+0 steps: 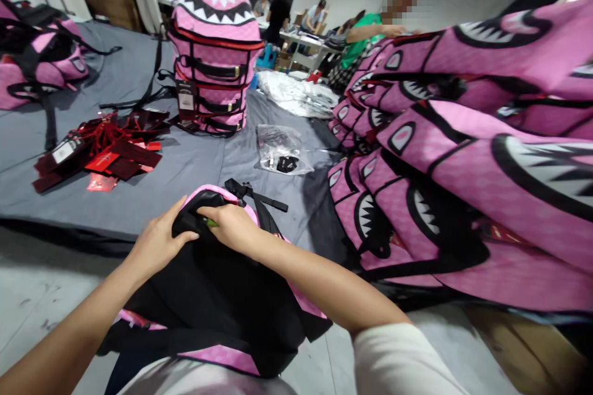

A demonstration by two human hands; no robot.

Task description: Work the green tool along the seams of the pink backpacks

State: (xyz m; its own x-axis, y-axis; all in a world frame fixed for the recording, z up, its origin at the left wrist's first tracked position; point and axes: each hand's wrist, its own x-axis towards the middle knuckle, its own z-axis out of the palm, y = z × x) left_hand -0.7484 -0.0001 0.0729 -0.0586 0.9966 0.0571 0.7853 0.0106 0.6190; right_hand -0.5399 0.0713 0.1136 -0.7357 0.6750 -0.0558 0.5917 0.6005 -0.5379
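Note:
A black and pink backpack (241, 296) lies against my front at the table's edge, its black side facing up. My left hand (160, 237) pinches the far end of the bag, thumb on the black fabric and fingers over the rim. Just right of it, my right hand (231, 228) is closed with its fingertips on the same black part. A bit of a small green thing (212, 223) shows under those fingers; its kind is hidden. Beyond my right hand, a black strap with a buckle (248, 190) lies loose from the bag.
Red hang tags (113, 151) lie heaped at left. A clear bag of black parts (285, 151) sits mid-table, with an upright pink backpack (215, 55) behind. Piled pink backpacks (463, 160) crowd the right side. A person in green (364, 34) stands beyond the pile.

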